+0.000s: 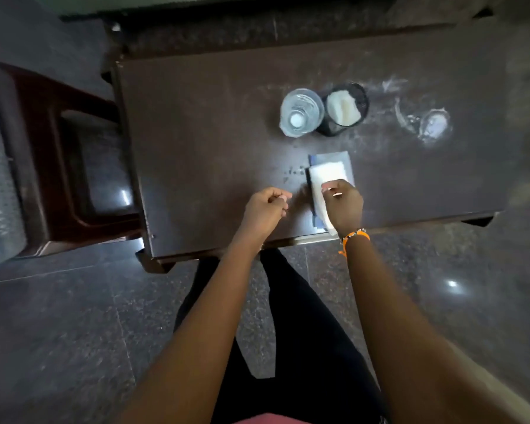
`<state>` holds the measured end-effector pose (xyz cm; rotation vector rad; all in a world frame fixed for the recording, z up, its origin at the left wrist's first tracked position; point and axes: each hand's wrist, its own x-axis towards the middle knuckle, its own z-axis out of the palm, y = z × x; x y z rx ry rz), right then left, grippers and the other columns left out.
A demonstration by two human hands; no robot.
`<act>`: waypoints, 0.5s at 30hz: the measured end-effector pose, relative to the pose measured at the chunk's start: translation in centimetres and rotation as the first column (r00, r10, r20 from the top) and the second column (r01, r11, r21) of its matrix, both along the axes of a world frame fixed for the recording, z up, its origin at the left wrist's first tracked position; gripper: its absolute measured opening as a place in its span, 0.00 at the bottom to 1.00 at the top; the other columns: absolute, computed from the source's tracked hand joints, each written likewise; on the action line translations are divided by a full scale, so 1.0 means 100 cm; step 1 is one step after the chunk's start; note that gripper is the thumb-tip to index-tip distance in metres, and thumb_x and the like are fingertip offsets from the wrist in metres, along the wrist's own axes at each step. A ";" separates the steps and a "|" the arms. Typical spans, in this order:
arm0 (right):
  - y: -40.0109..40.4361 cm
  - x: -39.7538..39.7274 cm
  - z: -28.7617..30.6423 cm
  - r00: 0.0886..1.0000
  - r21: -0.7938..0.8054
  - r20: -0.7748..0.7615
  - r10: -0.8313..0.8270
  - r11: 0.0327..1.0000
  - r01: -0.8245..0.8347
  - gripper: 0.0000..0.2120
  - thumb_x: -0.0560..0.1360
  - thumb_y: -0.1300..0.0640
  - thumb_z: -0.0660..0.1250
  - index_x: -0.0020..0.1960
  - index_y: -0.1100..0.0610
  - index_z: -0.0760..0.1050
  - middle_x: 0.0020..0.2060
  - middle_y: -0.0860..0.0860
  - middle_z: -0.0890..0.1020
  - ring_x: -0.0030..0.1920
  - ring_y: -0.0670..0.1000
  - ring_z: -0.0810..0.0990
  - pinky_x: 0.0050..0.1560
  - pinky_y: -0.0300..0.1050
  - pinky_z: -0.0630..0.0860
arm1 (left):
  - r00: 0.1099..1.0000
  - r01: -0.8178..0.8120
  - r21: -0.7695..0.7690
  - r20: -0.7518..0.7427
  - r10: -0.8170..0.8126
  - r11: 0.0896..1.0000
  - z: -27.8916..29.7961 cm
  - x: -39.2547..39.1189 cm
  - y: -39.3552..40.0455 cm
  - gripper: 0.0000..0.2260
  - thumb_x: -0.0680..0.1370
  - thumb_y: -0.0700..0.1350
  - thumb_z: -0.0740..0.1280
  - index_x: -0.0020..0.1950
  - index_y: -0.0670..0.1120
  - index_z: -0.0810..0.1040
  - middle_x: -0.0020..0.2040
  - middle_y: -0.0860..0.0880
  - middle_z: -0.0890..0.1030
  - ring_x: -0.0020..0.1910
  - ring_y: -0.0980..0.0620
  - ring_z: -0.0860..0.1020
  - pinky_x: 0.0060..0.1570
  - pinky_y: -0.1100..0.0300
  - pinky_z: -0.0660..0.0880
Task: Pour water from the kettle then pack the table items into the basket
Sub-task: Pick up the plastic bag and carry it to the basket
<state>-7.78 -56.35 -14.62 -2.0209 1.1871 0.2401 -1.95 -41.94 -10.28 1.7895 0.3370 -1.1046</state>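
Note:
On the dark brown table (196,133), a clear glass (301,112) stands beside a black mesh basket (344,109) that holds something pale. Nearer the front edge a white folded tissue (326,175) lies on a blue-grey cloth (338,158). My right hand (344,206), with an orange bracelet at the wrist, pinches the near part of the tissue. My left hand (265,208) hovers just left of it over the table, fingers curled, with nothing visible in it. No kettle is in view.
White smudges and a wet ring mark (423,120) show on the table's right side. A dark red plastic chair (68,154) stands left of the table. My legs stand on the polished stone floor (74,332) below the table's front edge.

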 end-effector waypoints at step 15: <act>-0.059 -0.007 -0.065 0.975 0.146 -0.213 0.060 0.989 -0.029 0.15 0.68 0.60 0.72 0.53 0.63 0.77 0.47 0.59 0.82 0.52 0.59 0.78 0.50 0.49 0.73 | 0.996 0.081 0.107 -0.049 -0.077 0.991 -0.037 -0.013 -0.051 0.08 0.78 0.40 0.61 0.55 0.46 0.77 0.46 0.49 0.78 0.45 0.53 0.76 0.55 0.57 0.74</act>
